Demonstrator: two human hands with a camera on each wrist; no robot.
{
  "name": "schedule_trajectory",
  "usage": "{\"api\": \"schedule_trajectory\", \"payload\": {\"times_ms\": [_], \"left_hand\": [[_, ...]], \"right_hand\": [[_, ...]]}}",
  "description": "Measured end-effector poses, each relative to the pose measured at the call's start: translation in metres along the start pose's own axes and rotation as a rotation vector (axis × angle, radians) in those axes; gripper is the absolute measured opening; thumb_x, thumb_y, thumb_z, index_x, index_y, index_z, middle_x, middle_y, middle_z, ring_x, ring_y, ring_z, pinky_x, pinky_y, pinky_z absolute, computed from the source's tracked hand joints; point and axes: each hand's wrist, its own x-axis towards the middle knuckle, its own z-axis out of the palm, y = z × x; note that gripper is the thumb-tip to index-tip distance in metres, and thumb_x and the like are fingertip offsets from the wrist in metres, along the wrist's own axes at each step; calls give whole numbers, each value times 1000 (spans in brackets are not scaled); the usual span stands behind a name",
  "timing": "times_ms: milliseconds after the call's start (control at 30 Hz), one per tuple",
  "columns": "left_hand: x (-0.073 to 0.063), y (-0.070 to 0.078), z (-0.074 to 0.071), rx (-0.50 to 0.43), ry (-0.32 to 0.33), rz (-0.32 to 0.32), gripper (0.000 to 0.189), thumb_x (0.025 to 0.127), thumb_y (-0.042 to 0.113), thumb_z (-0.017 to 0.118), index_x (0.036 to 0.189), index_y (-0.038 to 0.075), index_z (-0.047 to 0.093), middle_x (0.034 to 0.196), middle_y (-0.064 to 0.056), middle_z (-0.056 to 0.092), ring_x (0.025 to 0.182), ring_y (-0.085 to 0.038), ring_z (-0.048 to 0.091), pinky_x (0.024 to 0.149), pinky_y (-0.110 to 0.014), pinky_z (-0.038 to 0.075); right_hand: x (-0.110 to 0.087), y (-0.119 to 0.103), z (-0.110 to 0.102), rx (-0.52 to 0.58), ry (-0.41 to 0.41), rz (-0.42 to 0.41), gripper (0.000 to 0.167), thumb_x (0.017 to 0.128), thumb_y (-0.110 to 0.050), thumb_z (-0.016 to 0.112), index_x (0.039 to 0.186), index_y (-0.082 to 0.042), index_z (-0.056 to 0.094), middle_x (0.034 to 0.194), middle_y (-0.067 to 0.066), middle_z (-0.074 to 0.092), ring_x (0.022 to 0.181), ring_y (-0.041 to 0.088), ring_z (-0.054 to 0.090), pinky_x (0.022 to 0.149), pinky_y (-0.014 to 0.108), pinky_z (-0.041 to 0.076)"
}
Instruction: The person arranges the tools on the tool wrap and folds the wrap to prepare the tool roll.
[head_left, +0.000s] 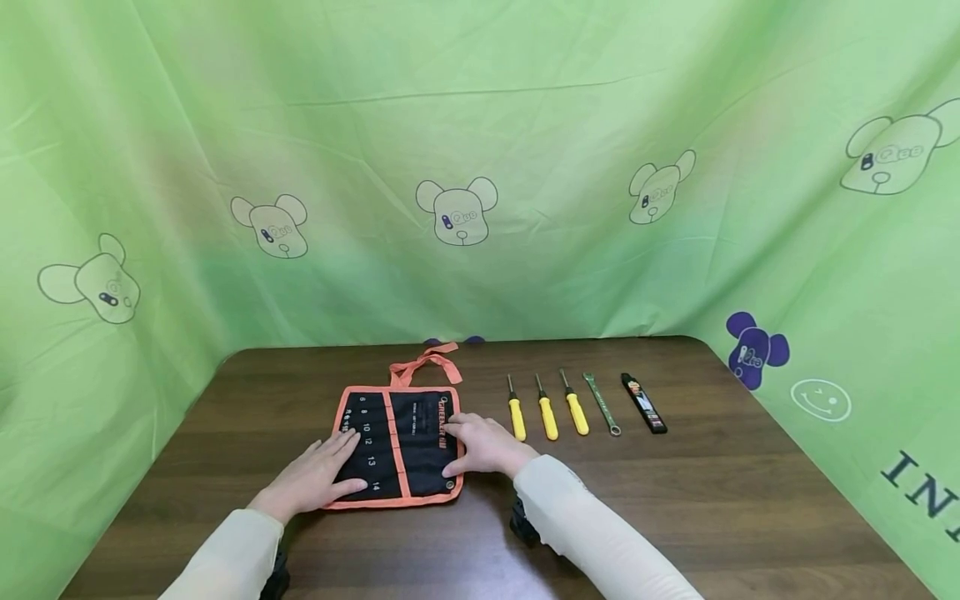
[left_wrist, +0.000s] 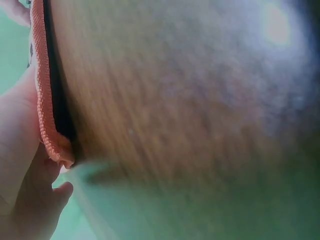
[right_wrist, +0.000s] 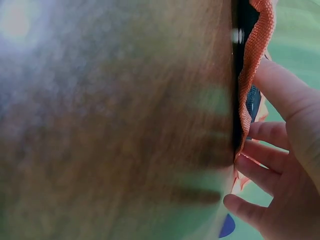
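Observation:
A black tool pouch (head_left: pixel 420 417) with orange trim and printed size numbers lies flat on the table, its orange ties (head_left: pixel 426 363) trailing off the far side. My left hand (head_left: pixel 318 471) rests on its left part, fingers spread and fairly straight. On the right edge, my right hand (head_left: pixel 487 444) touches the pouch with thumb and fingers apart. The left wrist view shows the orange trim (left_wrist: pixel 44 90) beside the hand. Thumb and fingers lie over the orange border (right_wrist: pixel 247 85) in the right wrist view. Neither hand visibly pinches the fabric.
Right of the pouch lie three yellow-handled screwdrivers (head_left: pixel 517 417), a green-tinted metal wrench (head_left: pixel 602 405) and a slim black packet (head_left: pixel 643 404) with a printed label. They sit in a row on the brown wooden table (head_left: pixel 675 517). A green printed cloth (head_left: pixel 480 283) hangs behind it.

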Motion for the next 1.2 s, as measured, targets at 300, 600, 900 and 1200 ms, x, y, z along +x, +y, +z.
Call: {"api": "schedule_trajectory", "payload": {"times_ms": [300,600,900,1200], "left_hand": [[0,-1,3,4,6,1,77,87,50,55,139,-4,35,142,-22,32,131,-36,28,103,-54,20],[0,-1,3,16,2,-9,77,87,50,54,139,-3,35,142,-21,32,131,-35,27,103,-54,20],[1,-1,3,8,1,-7,77,88,49,54,139,-4,34,142,-21,32,131,-35,27,103,-55,18],[0,0,1,3,4,1,77,88,50,53,139,-5,34,142,-23,32,131,-36,27,103,-55,18]], "right_hand": [[0,1,2,19,1,6,68,76,-45,72,128,-5,54,133,11,47,122,26,41,97,43,35],[1,2,-9,86,43,-17,68,79,-44,70,130,-3,52,133,13,47,121,27,43,98,42,35],[-3,4,-33,154,97,-34,69,80,-42,69,133,-4,48,138,15,41,126,31,36,99,50,31],[-11,12,-64,164,189,-37,71,80,-45,68,134,-5,47,137,13,42,125,28,38,98,46,33]]}}
